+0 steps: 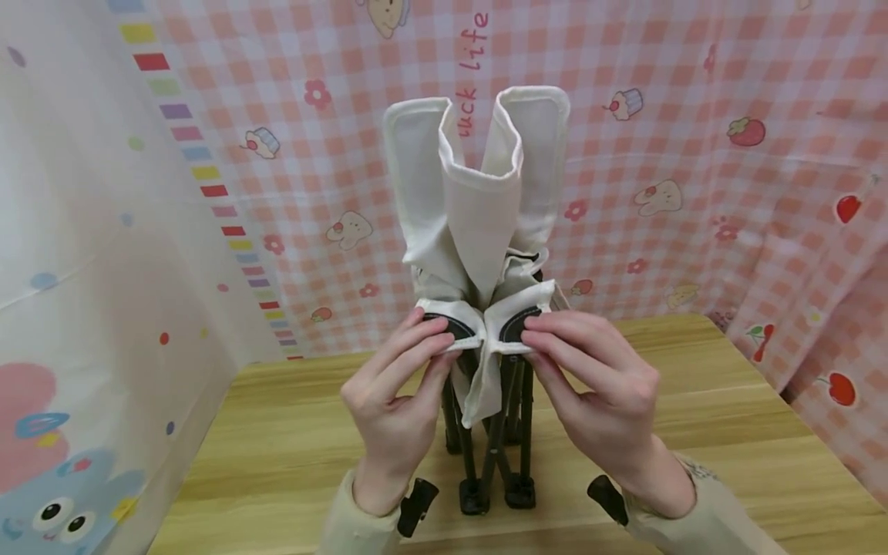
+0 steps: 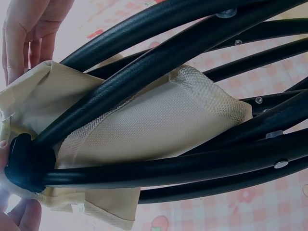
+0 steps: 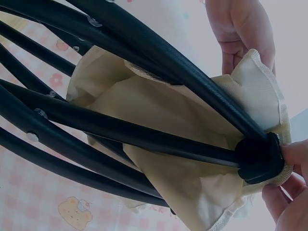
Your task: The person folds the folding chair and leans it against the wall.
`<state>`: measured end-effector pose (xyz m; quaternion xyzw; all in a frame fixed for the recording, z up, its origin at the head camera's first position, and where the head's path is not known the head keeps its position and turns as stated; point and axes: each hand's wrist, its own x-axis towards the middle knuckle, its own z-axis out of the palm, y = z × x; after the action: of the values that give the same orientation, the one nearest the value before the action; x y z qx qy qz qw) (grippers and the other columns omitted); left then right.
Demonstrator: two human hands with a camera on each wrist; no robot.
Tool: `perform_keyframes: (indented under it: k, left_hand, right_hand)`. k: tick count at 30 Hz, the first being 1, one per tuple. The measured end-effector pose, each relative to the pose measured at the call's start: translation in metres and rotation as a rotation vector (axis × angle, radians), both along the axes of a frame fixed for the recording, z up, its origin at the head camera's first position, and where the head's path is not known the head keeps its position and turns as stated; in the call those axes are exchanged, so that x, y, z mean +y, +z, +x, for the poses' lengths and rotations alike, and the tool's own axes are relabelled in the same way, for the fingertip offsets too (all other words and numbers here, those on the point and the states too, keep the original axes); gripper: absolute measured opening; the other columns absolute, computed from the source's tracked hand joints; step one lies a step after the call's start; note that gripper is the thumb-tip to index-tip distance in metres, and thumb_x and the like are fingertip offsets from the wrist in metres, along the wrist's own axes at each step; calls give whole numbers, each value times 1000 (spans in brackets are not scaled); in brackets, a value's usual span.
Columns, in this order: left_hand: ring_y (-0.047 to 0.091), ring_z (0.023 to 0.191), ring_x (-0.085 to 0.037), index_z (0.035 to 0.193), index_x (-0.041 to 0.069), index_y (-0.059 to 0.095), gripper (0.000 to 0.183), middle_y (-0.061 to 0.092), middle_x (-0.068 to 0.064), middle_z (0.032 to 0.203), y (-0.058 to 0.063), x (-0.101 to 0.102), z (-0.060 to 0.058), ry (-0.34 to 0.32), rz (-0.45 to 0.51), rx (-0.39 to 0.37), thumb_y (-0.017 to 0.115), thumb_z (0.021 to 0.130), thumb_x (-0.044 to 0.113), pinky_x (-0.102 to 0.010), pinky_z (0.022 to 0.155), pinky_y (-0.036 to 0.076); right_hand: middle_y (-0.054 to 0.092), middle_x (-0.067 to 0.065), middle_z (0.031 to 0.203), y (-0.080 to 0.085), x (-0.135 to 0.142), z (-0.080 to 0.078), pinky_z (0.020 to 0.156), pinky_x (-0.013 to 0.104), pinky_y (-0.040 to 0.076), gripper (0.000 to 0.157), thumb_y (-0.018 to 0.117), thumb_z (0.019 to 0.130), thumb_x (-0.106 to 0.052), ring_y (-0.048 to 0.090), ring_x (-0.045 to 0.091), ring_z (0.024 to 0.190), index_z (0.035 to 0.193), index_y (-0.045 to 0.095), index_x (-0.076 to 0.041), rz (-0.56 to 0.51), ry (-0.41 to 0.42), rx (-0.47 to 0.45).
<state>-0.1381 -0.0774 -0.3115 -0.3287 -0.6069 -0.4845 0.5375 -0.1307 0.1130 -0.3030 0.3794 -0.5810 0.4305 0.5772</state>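
Your left hand (image 1: pixel 398 397) and right hand (image 1: pixel 605 385) pinch a white folding chair (image 1: pixel 479 212).
Fingers and thumbs squeeze its black corner patches (image 1: pixel 512 328) mid-frame; black legs (image 1: pixel 526 432) point down below, over the wooden table (image 1: pixel 277 447); pink checked cloth (image 1: pixel 243 54) fills the top.

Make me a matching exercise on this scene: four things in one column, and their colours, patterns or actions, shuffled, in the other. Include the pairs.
Column 1
1. Left hand
2. Chair frame tubes
3. Chair fabric
4. Tabletop

Column 2
A. Yellowish-brown wood grain
B. White, standing up in folds
C. Pinching a corner at its black patch
D. Black, narrow, some crossing

Pairs: 1-C, 2-D, 3-B, 4-A
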Motion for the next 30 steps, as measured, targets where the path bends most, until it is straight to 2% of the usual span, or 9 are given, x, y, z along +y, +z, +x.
perform_keyframes:
  k: [11,30]
  left_hand:
    - [79,112,-28,92,-2,82,6,81,-21,95,-2,0,-3,4,-19,-33,83,86,-2,-37,105,64]
    - [79,112,-28,92,-1,82,13,81,-21,97,-1,2,-7,15,-21,-34,84,81,-9,-37,106,63]
  right_hand:
    - [77,24,92,-2,-4,-2,100,21,62,25,73,100,-14,73,31,92,89,81,7,19,-76,31]
    - [78,23,92,-1,-5,-7,100,23,62,24,72,100,-13,72,33,91,90,81,7,24,-96,50]
